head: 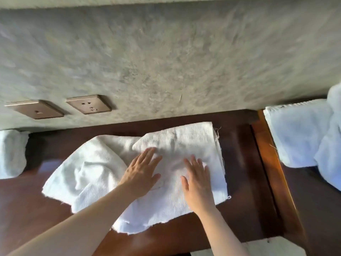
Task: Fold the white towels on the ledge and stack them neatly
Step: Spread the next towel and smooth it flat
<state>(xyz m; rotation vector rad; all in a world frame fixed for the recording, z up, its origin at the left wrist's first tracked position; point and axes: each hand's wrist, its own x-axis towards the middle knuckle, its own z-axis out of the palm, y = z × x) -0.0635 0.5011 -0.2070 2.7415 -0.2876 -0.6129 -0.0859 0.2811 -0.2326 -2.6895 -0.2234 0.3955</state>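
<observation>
Dark wooden ledge (245, 163), white towel (103, 167) spread on it, left hand (142, 172) and right hand (198, 182) pressing flat, fingers straight

A dark brown wooden counter (245, 163) runs along the lower half of the frame. A rumpled white towel (96, 163) lies spread at its centre. Another white towel (11, 154) sits at the left edge, and a heap of white towels (302, 137) at the upper right.

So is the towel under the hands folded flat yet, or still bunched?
Partly. Under the flat left hand and right hand the towel lies smooth; its left part is rumpled and loose on the ledge.
</observation>
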